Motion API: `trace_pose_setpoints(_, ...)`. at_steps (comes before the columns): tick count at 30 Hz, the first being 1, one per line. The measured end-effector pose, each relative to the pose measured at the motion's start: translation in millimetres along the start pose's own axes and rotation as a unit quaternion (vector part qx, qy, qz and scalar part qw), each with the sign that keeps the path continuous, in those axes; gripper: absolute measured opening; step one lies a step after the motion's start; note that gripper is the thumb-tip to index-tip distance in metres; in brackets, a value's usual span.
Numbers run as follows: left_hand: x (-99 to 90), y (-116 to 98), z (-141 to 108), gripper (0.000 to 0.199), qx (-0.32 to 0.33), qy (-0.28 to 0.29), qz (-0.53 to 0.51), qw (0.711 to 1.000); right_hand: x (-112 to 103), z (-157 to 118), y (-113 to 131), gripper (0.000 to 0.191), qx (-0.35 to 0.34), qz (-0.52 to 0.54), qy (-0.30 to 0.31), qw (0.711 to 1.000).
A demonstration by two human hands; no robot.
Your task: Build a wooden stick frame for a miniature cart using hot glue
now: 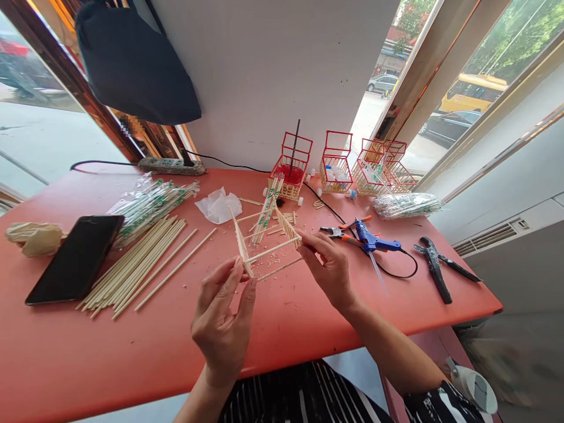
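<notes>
Between my two hands, above the red table point(167, 364), is a small frame made of wooden sticks point(272, 251), with two slatted sides joined by crossbars. My left hand point(227, 311) pinches the lower end of its left side between thumb and fingers. At the right side, my right hand point(326, 264) grips the frame with thumb and fingertips. Just behind the frame lie green-and-white paper-wrapped chopsticks point(268, 208) and short cut stick pieces. A blue glue gun point(374, 239) rests to the right of my right hand, beside orange-handled pliers point(337, 232).
Loose wooden sticks point(136, 264), a black phone point(74, 258) and wrapped chopsticks point(154, 202) lie at left. Several small red-rimmed stick baskets point(336, 170) stand at the back. Black cutters point(436, 270) lie at right. A power strip point(171, 166) sits by the wall.
</notes>
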State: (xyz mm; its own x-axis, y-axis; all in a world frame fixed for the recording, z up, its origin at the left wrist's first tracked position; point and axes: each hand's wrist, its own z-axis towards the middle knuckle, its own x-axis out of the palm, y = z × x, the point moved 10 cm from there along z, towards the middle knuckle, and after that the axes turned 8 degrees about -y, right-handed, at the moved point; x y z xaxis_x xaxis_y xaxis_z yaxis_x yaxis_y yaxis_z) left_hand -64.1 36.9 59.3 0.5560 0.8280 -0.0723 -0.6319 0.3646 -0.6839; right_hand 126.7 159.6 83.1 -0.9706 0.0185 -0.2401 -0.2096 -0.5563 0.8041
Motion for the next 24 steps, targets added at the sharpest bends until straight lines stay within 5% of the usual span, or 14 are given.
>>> trace_pose_setpoints(24,-1.3,-6.8,2.3,0.062,0.025,-0.006,0.014,1.0,-1.1,-0.1,3.8,0.031,-0.012,0.0,-0.007,1.0)
